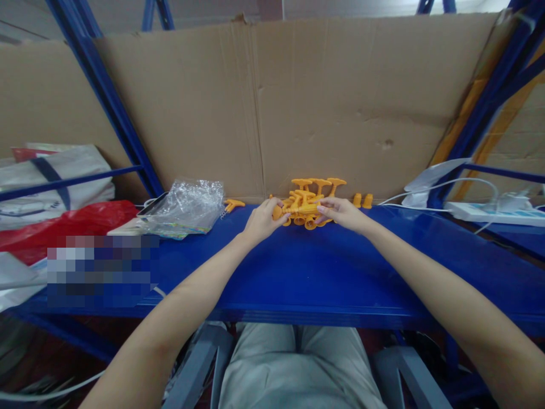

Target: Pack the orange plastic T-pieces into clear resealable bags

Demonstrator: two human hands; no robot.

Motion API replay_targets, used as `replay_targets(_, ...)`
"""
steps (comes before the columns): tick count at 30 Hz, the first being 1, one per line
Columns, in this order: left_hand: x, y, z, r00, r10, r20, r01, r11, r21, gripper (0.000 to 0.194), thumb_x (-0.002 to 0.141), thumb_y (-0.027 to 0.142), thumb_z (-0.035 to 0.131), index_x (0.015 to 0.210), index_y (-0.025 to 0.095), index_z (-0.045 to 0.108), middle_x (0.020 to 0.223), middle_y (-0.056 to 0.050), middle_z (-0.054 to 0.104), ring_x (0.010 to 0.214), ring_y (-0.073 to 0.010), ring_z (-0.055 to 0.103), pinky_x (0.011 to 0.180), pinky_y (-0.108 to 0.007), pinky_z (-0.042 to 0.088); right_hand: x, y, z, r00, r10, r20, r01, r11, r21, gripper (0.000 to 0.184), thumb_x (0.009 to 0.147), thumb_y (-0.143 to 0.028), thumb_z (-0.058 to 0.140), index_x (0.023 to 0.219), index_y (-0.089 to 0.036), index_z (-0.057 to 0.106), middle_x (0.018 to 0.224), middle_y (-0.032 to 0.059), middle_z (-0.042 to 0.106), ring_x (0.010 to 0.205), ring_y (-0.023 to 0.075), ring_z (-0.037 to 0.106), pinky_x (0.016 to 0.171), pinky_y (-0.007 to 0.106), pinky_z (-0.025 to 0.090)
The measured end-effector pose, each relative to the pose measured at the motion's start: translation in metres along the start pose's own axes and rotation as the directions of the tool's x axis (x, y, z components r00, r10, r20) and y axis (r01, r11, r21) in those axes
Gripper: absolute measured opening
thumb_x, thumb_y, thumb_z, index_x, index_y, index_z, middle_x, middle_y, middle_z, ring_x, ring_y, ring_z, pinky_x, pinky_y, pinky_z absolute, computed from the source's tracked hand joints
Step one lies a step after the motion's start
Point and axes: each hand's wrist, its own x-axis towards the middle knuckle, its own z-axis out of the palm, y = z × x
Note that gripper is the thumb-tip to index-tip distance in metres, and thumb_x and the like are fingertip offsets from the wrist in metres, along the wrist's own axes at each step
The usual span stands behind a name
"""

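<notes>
Both hands meet over a heap of orange-yellow plastic pieces with T-shaped handles (320, 184) near the back of the blue shelf. My left hand (263, 220) is closed, thumb and fingers pinching the rounded end of one orange plastic piece (306, 210). On the other side, my right hand (344, 214) has its fingertips closed at the far end of what looks like the same piece. Some of the heap is hidden behind the fingers. Left of the heap lies a single orange T-handle (234, 205) with a small chain. Two orange cup-shaped pieces (363, 200) stand on the right.
A cardboard sheet (191, 113) walls off the back. Clear plastic bags (187, 207), a red bag (85, 227) and a white cloth bag (80, 165) crowd the left. At the right are a white power strip (498, 213) and cables. Blue metal posts (114, 102) rise at both sides.
</notes>
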Motion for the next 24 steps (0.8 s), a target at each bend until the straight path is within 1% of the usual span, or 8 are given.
replay_targets(4, -0.001, 0.002, 0.001, 1.000, 0.002, -0.001, -0.002, 1.000, 0.022, 0.020, 0.079, 0.032, 0.063, 0.091, 0.021, 0.052, 0.091, -0.004, 0.063, 0.086, -0.0195, 0.062, 0.078, -0.032, 0.048, -0.001, -0.006, 0.008, 0.994, 0.109, -0.022, -0.106, 0.987, 0.120, 0.020, 0.090, -0.038, 0.051, 0.095, -0.019, 0.054, 0.068, 0.0018, 0.066, 0.058, 0.0151, 0.068, 0.059, 0.027, 0.056)
replay_targets(8, 0.000, 0.003, 0.000, 1.000, -0.024, 0.006, 0.024, 0.999, 0.049, 0.019, 0.079, 0.033, 0.064, 0.089, 0.022, 0.052, 0.089, -0.003, 0.063, 0.084, -0.0190, 0.062, 0.078, -0.031, 0.048, -0.001, -0.004, 0.011, 0.987, 0.159, -0.002, -0.155, 0.968, 0.197, 0.019, 0.093, -0.040, 0.045, 0.095, -0.021, 0.047, 0.060, -0.0021, 0.062, 0.050, 0.0141, 0.065, 0.054, 0.027, 0.055)
replay_targets(11, 0.000, 0.003, 0.000, 0.999, -0.036, 0.004, 0.035, 0.998, 0.042, 0.019, 0.079, 0.034, 0.064, 0.088, 0.022, 0.052, 0.088, -0.003, 0.063, 0.084, -0.0191, 0.061, 0.078, -0.032, 0.048, -0.002, -0.003, 0.006, 0.988, 0.140, 0.060, -0.148, 0.974, 0.170, 0.020, 0.092, -0.039, 0.048, 0.100, -0.021, 0.045, 0.065, -0.0012, 0.065, 0.054, 0.0149, 0.067, 0.057, 0.029, 0.055)
replay_targets(13, 0.001, 0.004, 0.000, 0.999, -0.040, 0.001, 0.040, 0.999, 0.032, 0.020, 0.079, 0.034, 0.064, 0.088, 0.022, 0.052, 0.088, -0.003, 0.063, 0.084, -0.0193, 0.061, 0.078, -0.032, 0.048, -0.003, -0.004, 0.002, 0.989, 0.105, 0.104, -0.119, 0.982, 0.144, 0.027, 0.087, -0.036, 0.056, 0.107, -0.022, 0.042, 0.071, -0.0008, 0.067, 0.058, 0.0156, 0.068, 0.059, 0.030, 0.056)
replay_targets(16, 0.001, 0.005, -0.001, 0.999, -0.039, -0.015, 0.039, 0.999, 0.017, 0.020, 0.079, 0.034, 0.064, 0.088, 0.021, 0.052, 0.088, -0.003, 0.063, 0.084, -0.0191, 0.061, 0.077, -0.032, 0.048, -0.004, -0.006, -0.001, 0.992, 0.072, 0.104, -0.085, 0.988, 0.131, 0.031, 0.085, -0.035, 0.060, 0.107, -0.022, 0.042, 0.071, -0.0009, 0.068, 0.057, 0.0154, 0.067, 0.059, 0.029, 0.055)
replay_targets(18, 0.000, 0.006, -0.002, 0.999, -0.033, -0.029, 0.033, 0.999, 0.008, 0.019, 0.079, 0.034, 0.064, 0.088, 0.021, 0.052, 0.088, -0.003, 0.063, 0.084, -0.0187, 0.061, 0.078, -0.032, 0.048, -0.005, -0.009, 0.002, 0.989, 0.113, 0.095, -0.124, 0.984, 0.130, 0.023, 0.088, -0.040, 0.054, 0.097, -0.020, 0.045, 0.065, 0.0001, 0.067, 0.051, 0.0144, 0.065, 0.054, 0.027, 0.052)
replay_targets(21, 0.000, 0.006, -0.003, 0.999, -0.024, -0.038, 0.024, 1.000, 0.003, 0.019, 0.079, 0.033, 0.064, 0.087, 0.021, 0.052, 0.088, -0.003, 0.063, 0.084, -0.0185, 0.061, 0.078, -0.032, 0.048, -0.006, -0.012, 0.008, 0.975, 0.211, 0.076, -0.219, 0.969, 0.111, 0.030, 0.091, -0.048, 0.045, 0.084, -0.019, 0.048, 0.056, 0.0012, 0.063, 0.040, 0.0125, 0.058, 0.042, 0.023, 0.045)
replay_targets(24, 0.001, 0.006, -0.004, 0.999, -0.025, -0.033, 0.025, 1.000, 0.005, 0.018, 0.079, 0.033, 0.064, 0.087, 0.021, 0.052, 0.087, -0.003, 0.063, 0.084, -0.0186, 0.061, 0.078, -0.032, 0.048, -0.005, -0.013, 0.010, 0.965, 0.260, 0.038, -0.263, 0.961, 0.092, 0.035, 0.091, -0.052, 0.043, 0.086, -0.018, 0.051, 0.059, 0.0028, 0.064, 0.039, 0.0120, 0.057, 0.036, 0.022, 0.040)
